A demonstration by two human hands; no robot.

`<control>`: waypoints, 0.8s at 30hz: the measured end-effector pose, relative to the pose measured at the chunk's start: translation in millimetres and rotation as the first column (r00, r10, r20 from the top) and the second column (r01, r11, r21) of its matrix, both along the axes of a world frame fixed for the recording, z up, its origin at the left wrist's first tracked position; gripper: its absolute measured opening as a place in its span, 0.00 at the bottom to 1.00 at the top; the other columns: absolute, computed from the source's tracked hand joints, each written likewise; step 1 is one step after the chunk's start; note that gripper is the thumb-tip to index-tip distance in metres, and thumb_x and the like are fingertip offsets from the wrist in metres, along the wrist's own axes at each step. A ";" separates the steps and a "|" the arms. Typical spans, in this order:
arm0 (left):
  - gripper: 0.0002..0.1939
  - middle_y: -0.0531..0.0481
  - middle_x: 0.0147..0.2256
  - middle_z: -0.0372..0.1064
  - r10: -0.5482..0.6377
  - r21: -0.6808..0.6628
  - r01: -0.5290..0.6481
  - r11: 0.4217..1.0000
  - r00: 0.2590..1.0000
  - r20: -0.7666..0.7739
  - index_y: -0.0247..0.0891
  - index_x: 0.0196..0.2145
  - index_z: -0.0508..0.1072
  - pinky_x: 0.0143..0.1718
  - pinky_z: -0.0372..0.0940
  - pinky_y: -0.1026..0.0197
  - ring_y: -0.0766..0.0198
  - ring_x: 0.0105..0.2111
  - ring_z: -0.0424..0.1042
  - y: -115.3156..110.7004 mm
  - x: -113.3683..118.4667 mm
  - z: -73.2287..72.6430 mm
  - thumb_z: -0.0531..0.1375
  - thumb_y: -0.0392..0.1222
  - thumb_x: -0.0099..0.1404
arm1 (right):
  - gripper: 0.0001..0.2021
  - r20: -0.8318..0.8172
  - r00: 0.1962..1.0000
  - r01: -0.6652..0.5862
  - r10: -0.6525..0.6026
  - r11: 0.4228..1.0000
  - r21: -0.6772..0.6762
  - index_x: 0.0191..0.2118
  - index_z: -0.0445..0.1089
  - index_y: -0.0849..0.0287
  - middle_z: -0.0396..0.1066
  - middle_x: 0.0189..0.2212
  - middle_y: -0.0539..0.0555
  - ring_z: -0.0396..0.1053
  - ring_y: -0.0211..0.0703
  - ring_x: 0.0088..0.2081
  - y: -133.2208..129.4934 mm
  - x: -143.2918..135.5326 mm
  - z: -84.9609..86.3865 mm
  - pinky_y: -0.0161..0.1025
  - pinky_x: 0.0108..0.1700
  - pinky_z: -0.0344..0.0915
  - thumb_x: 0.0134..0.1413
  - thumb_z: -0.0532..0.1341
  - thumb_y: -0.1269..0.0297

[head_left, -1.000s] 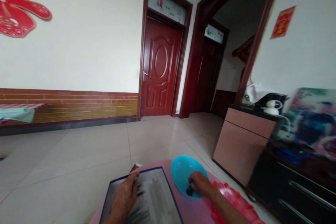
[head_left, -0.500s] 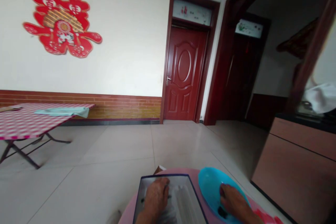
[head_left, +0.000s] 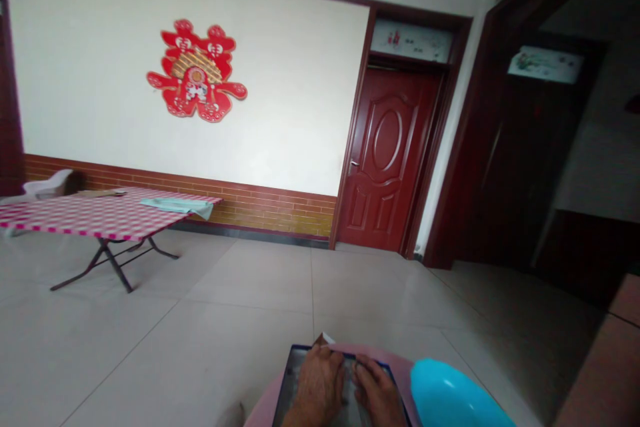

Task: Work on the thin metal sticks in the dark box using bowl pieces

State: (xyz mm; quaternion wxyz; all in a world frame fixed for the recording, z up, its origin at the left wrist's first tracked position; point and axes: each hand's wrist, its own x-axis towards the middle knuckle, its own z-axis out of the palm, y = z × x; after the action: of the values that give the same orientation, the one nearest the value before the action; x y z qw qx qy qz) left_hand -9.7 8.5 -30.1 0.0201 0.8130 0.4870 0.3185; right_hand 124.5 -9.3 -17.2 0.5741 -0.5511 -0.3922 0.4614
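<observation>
A shallow dark-rimmed box (head_left: 293,373) rests on a pink round surface (head_left: 270,403) at the bottom of the view. Over the left part of the box is my left hand (head_left: 320,383), its fingers curled downward. My right hand (head_left: 377,387) is beside it over the right part, fingers bent, with a small gap between the hands. Both hands cover most of the box's contents, and whatever their fingertips hold is too small to name. A blue bowl (head_left: 455,397) stands to the right of the box.
A folding table (head_left: 95,217) with a red-and-white checked top and a pale green cloth (head_left: 175,205) stands at the left. A wooden cabinet (head_left: 605,367) is at the right edge. A red door (head_left: 387,153) is in the far wall.
My right hand has moved left from the blue bowl to the box, beside my left hand. The camera view has turned left, so the room appears shifted right.
</observation>
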 end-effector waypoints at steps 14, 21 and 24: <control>0.17 0.46 0.34 0.71 -0.008 0.010 0.008 1.000 1.000 -0.009 0.43 0.47 0.70 0.43 0.60 0.55 0.58 0.37 0.67 -7.7 6.2 22.4 0.46 0.37 0.67 | 0.19 0.132 0.990 -0.043 0.038 0.998 0.037 0.36 0.74 0.55 0.74 0.42 0.54 0.69 0.51 0.45 -2.7 5.3 5.0 0.38 0.37 0.68 0.34 0.62 0.53; 0.17 0.46 0.34 0.69 0.028 0.015 -0.027 1.000 0.998 -0.052 0.42 0.46 0.71 0.42 0.59 0.56 0.59 0.36 0.65 -7.5 -5.5 21.1 0.45 0.37 0.68 | 0.17 0.190 0.982 -0.027 0.014 0.997 0.066 0.34 0.72 0.57 0.75 0.34 0.52 0.69 0.46 0.33 -3.2 4.6 7.2 0.37 0.31 0.65 0.33 0.59 0.57; 0.17 0.46 0.34 0.68 0.003 0.015 -0.002 1.000 0.998 -0.059 0.42 0.45 0.71 0.43 0.59 0.57 0.59 0.37 0.65 -8.5 -3.5 21.2 0.45 0.38 0.68 | 0.17 0.178 0.984 -0.013 -0.001 0.997 0.074 0.33 0.71 0.56 0.75 0.34 0.53 0.69 0.46 0.35 -3.0 3.0 7.1 0.37 0.31 0.65 0.34 0.59 0.55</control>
State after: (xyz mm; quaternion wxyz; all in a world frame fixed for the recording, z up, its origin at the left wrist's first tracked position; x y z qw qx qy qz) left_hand -13.2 -0.1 -8.9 -0.0006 0.8217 0.4858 0.2979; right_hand 127.5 -12.3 -10.0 0.5557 -0.5669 -0.4607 0.3971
